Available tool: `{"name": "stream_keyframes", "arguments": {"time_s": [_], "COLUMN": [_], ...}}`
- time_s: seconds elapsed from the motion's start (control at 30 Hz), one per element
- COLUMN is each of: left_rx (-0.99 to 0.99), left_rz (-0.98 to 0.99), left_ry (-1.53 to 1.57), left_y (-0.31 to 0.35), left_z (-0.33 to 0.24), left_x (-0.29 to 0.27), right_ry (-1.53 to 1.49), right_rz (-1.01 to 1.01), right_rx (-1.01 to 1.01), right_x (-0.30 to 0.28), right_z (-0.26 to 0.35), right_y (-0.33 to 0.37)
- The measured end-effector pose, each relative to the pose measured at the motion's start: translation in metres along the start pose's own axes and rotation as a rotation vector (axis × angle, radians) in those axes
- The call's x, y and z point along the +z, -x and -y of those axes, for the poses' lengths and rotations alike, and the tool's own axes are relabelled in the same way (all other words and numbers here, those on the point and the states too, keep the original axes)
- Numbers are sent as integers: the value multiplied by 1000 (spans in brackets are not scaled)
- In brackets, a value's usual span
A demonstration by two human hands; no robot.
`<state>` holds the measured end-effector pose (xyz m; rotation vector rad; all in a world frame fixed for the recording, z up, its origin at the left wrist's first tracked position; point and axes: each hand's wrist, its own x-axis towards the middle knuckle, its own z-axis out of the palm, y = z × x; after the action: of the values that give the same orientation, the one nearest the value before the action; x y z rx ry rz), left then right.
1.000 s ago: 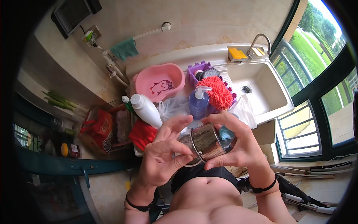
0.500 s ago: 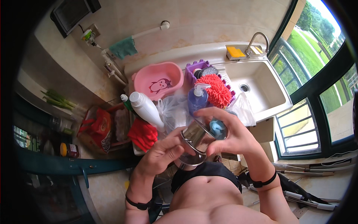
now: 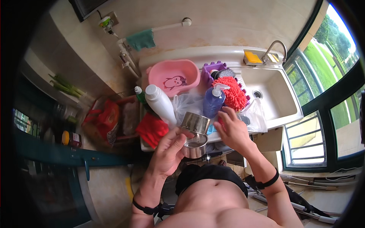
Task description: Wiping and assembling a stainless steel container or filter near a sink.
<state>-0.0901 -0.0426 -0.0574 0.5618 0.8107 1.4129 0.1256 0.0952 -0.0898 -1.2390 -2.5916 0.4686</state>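
Note:
My left hand (image 3: pixel 169 149) is closed around a shiny perforated metal strainer (image 3: pixel 196 124). A second round metal piece (image 3: pixel 194 149) with a wide rim sits just below it, at my left fingertips. My right hand (image 3: pixel 232 129) reaches over the counter's front edge beside a blue pump bottle (image 3: pixel 214 102). Its fingers are bent and apart, and I see nothing gripped in them. A bit of light blue cloth (image 3: pixel 210 129) shows between the strainer and my right hand. A small red thing is partly hidden under the right fingers.
A white bottle (image 3: pixel 160 103), red cloth (image 3: pixel 152 130) and clear plastic bag (image 3: pixel 186 106) stand or lie left of the pump bottle. Behind are a pink basin (image 3: pixel 182 72) and a purple basket (image 3: pixel 210 70) with a red chenille mitt (image 3: pixel 232 95). The sink (image 3: pixel 273 85) lies right.
My right hand has let go of the strainer and moved away to the right, toward the counter. The blue cloth has left that hand. My left hand keeps the strainer.

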Motion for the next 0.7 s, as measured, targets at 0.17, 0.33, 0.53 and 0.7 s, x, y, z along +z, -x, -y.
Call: {"name": "stream_keyframes", "arguments": {"time_s": [0.17, 0.33, 0.53, 0.7], "left_rx": [-3, 69, 117, 192], "left_rz": [14, 11, 122, 87], "left_ry": [19, 35, -119, -255], "left_y": [-1, -5, -8, -10], "left_z": [2, -2, -4, -2], "left_x": [8, 25, 34, 41], "right_ry": [-794, -442, -606, -733], "right_rz": [-112, -156, -209, -252], "right_rx": [-437, -478, -519, -603], "right_x": [-56, -59, -59, -50], "right_z": [45, 53, 38, 30], "right_y": [13, 19, 19, 19]}}
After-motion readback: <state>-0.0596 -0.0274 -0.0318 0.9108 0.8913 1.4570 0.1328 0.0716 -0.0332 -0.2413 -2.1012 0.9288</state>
